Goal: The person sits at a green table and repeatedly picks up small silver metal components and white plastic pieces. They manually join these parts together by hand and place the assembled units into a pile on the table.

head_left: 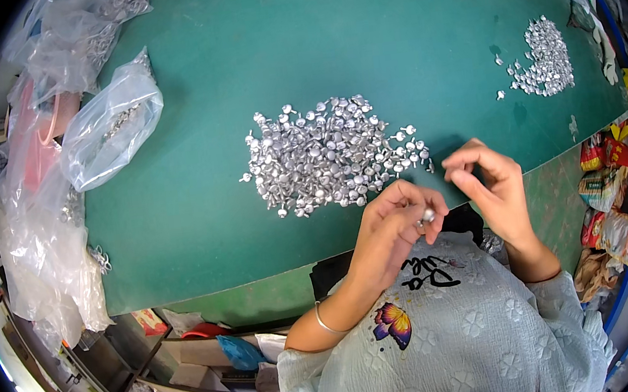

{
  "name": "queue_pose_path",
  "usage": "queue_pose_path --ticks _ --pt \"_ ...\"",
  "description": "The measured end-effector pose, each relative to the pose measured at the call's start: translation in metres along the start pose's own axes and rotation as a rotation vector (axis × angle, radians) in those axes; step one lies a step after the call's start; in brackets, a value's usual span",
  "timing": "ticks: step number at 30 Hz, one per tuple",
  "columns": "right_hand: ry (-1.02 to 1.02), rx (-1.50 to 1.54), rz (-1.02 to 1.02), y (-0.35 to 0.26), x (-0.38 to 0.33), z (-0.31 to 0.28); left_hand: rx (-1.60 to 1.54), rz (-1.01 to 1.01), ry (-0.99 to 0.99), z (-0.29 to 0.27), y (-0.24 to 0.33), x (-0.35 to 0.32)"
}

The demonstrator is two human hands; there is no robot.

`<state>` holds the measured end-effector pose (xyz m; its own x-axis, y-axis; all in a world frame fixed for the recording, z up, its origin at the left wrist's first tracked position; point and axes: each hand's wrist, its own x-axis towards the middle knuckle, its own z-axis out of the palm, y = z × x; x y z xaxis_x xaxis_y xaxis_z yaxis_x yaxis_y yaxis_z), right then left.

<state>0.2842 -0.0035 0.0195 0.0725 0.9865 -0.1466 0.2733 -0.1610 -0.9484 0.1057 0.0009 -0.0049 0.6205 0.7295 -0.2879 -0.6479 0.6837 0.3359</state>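
Hundreds of silver studs sit in a heap (333,155) mid-mat (237,65), edge nearest the hands close to the table lip; a sweep w/ a forearm would likely send some over. Bags (108,122) of more parts slump at the left, open-ish, could spill if nudged. Second heap (546,57) lies far right, well apart. Left hand (391,226) pinches one stud (428,215) betw. thumb & fingertips, over the lap, not the mat; if it slips it prob. lands in clothing. Right hand (490,180) hovers beside, fingers curled toward thumb, can't tell if holding anything.
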Motion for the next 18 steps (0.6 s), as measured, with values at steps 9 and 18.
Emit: queue_pose_path --ticks 9,18 --pt "0.068 -0.609 -0.417 0.020 0.007 0.013 0.106 -0.038 0.172 -0.007 -0.001 -0.006" --pt "-0.238 0.668 0.246 0.011 -0.008 0.001 0.544 0.259 0.239 0.004 -0.010 0.001"
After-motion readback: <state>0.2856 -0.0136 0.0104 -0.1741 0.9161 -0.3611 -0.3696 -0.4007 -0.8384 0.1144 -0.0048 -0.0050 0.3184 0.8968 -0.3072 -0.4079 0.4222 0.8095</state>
